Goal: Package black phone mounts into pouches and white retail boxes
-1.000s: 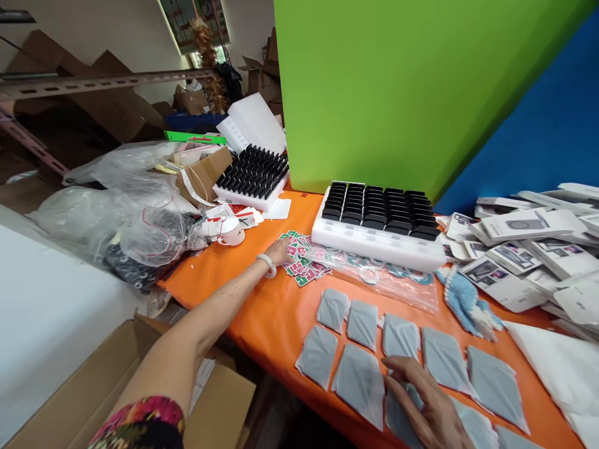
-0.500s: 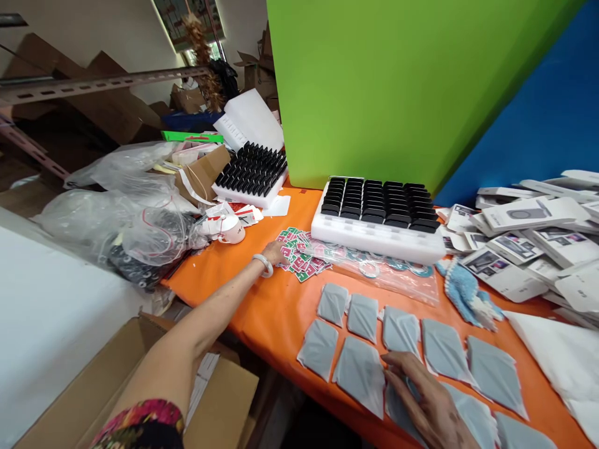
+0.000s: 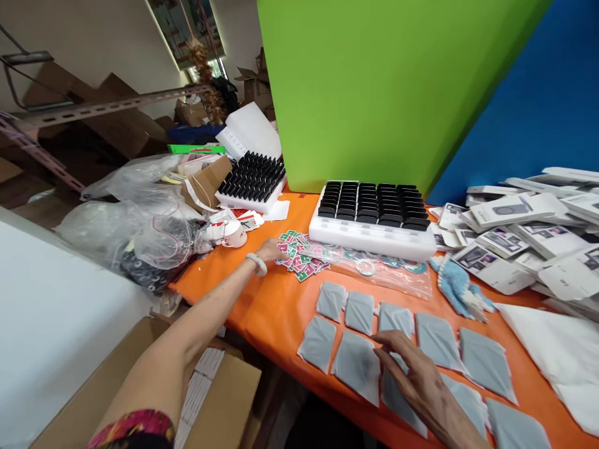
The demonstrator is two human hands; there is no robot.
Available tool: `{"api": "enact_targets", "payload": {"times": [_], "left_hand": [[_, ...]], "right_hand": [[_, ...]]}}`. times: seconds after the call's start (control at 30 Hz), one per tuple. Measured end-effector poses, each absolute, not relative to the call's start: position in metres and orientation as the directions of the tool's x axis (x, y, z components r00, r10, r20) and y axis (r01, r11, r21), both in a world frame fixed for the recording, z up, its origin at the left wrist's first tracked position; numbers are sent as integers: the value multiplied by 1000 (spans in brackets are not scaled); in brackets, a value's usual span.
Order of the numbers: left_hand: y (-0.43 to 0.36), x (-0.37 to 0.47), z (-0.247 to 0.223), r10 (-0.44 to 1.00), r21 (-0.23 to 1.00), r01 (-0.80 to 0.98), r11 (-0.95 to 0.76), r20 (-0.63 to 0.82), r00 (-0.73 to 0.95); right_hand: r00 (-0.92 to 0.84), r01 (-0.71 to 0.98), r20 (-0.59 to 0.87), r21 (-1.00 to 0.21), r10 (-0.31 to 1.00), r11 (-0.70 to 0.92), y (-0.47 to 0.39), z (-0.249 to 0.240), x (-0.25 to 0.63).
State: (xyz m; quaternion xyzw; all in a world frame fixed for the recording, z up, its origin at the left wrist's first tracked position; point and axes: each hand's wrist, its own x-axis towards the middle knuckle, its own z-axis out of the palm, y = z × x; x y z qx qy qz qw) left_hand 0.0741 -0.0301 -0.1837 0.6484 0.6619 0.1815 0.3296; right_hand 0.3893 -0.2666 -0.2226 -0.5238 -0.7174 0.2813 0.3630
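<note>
My left hand (image 3: 270,251), with a pale bangle on its wrist, reaches to the left edge of a loose pile of small red and green printed cards (image 3: 304,265). Its fingertips meet the pile; whether they grip a card is too small to tell. Over the front rows of flat grey pieces in thin whitish pouches (image 3: 358,362) hovers my right hand (image 3: 412,374). Its thumb and fingers are apart, with nothing seen between them. It partly covers one grey pouch (image 3: 397,393) beneath. The pouches lie in rows on the orange table cover (image 3: 266,312).
Behind the cards stands a white foam tray (image 3: 374,240) of upright black pieces; a similar tray (image 3: 253,202) is farther left. A clear plastic bag (image 3: 393,277), a blue cloth (image 3: 456,284) and piled white boxes (image 3: 510,249) lie rightward. An open carton (image 3: 229,399) sits below the table edge.
The camera view has shifted slightly. My left hand stays at the card pile, its fingers showing a little more. My right hand has moved slightly up and left over the pouches.
</note>
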Motion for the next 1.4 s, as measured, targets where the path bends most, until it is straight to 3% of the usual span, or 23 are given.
{"api": "enact_targets", "payload": {"times": [0.3, 0.47, 0.83, 1.03, 1.13, 1.23, 1.4], "left_hand": [[-46, 119, -209, 970, 415, 902, -122, -142, 197], [-56, 124, -219, 971, 358, 918, -171, -97, 219], [-51, 124, -212, 978, 465, 874, -140, -74, 195], [-71, 116, -178, 993, 578, 815, -49, -58, 101], [-103, 123, -163, 989, 721, 693, -15, -94, 118], [-147, 149, -156, 959, 940, 310, 140, -207, 195], [-212, 207, -159, 872, 924, -91, 372, -314, 376]], "right_hand": [[-198, 551, 189, -790, 962, 269, -281, -229, 395], [-124, 569, 222, -783, 967, 252, -287, -229, 407], [-28, 578, 218, -793, 975, 194, -301, -235, 412], [34, 449, 164, -884, 986, 131, -296, -228, 416], [102, 235, 55, -972, 993, 29, -286, -212, 404], [106, -43, -50, -998, 993, -46, -275, -195, 388], [39, -252, -62, -966, 997, -50, -269, -182, 381]]}}
